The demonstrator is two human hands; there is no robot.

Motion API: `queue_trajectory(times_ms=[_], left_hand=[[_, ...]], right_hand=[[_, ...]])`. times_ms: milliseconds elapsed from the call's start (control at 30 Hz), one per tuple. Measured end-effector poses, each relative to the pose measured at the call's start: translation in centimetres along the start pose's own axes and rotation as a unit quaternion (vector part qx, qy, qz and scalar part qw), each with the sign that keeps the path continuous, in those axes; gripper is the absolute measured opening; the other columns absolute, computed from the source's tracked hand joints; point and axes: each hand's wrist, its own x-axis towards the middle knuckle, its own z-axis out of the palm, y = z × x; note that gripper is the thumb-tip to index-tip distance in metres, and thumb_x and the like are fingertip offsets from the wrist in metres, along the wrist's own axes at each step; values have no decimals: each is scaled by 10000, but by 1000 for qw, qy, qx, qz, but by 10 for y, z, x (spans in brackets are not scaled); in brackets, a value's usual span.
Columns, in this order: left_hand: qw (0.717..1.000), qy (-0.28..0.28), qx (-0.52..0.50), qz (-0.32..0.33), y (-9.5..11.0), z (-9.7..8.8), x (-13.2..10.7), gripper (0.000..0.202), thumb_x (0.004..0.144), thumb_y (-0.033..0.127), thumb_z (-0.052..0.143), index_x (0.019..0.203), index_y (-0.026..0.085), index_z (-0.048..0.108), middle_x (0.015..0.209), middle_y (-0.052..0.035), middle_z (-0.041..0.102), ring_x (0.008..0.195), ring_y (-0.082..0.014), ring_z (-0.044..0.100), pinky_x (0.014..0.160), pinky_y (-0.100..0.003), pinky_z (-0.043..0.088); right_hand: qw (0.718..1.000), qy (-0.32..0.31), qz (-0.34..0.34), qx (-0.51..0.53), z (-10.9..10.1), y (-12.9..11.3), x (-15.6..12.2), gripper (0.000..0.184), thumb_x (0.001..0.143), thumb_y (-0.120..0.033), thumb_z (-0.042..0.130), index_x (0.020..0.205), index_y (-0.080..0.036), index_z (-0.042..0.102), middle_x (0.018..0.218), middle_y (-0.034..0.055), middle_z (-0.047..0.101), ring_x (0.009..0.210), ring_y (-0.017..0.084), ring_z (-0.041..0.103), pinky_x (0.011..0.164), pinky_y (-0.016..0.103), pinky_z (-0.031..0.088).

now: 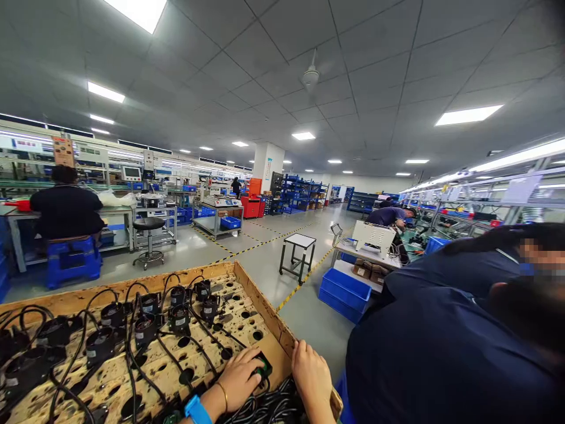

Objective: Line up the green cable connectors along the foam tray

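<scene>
A shallow wooden tray (261, 301) with a perforated base lies in front of me, holding several black round parts (179, 318) with black cables. My left hand (238, 380), with a blue watch and a thin bracelet on the wrist, is closed over a small black part with a green face (263, 368) near the tray's right corner. My right hand (311, 374) rests on that corner with its fingers curled over the rim. A bundle of black cables (265, 407) lies just below both hands.
A co-worker in dark blue (441, 359) sits close on my right. Blue crates (344, 291) stand on the floor beyond the tray, with a small white-topped stand (299, 241) and a black stool (149, 225) farther off. Another person (66, 209) sits at the left bench.
</scene>
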Motion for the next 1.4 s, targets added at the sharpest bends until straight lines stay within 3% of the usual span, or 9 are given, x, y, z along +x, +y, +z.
queue_trajectory(times_ms=[133,300,467,633,833,967,1067,1267,1400], left_hand=[[1000,3,5,-5,0,-2,-1,401,923,288,458,1292,329,608,1620,41,362,1538,-251,248,1304,-521,213],[997,68,-42,16,4,-3,-5,543,905,295,481,1446,253,479,1628,-43,336,1488,-221,347,1293,-418,273],[993,98,-52,32,-4,2,-1,539,994,420,377,1522,313,396,1647,-3,312,1534,-240,253,1311,-515,170],[990,116,-46,72,-17,15,2,404,1007,449,384,1356,367,571,1534,15,496,1420,-269,436,1233,-604,276],[990,122,-46,60,-17,16,8,424,973,408,434,1360,290,562,1500,-45,524,1396,-285,451,1197,-583,344],[976,208,-57,-15,-16,5,13,496,975,288,297,1403,175,521,1483,-103,512,1393,-250,444,1240,-458,336],[963,255,-59,-59,-18,-1,16,528,982,282,216,1389,143,522,1450,-131,529,1374,-247,462,1237,-437,345],[986,159,-55,-16,-17,1,10,490,936,373,390,1358,183,549,1411,-104,569,1343,-256,489,1202,-446,378],[995,102,-2,-23,-12,1,4,650,859,440,522,1449,172,479,1504,-116,485,1426,-294,390,1259,-480,276]], right_hand=[[1000,-16,3,0,-4,-2,0,233,995,-187,502,767,-208,541,627,4,639,561,193,670,543,315,468],[999,-9,-30,29,-4,5,-7,245,1002,-206,492,760,-207,523,612,19,626,526,214,662,488,321,456],[994,61,-86,-3,1,12,-6,278,993,-244,528,723,-232,461,556,-20,540,474,201,623,453,321,486],[991,90,-102,-5,-2,11,-5,299,988,-222,515,693,-230,465,535,-19,517,451,198,613,414,321,482],[996,12,-86,26,6,13,-4,287,1009,-237,455,735,-202,530,562,7,566,493,226,640,457,356,506],[992,23,-9,123,-11,9,-5,284,1013,-262,397,1139,-101,594,968,139,716,848,282,712,706,428,585],[965,29,31,258,-22,-10,-17,324,993,-255,366,1231,-161,565,1188,123,680,1067,283,655,883,466,566],[891,-137,86,424,-4,-61,-56,397,994,-300,337,1225,-164,629,1251,140,678,1166,292,633,1012,531,549],[868,-128,110,468,-5,-66,-65,373,1010,-366,374,1194,-210,659,1270,124,664,1213,289,609,1058,555,531]])
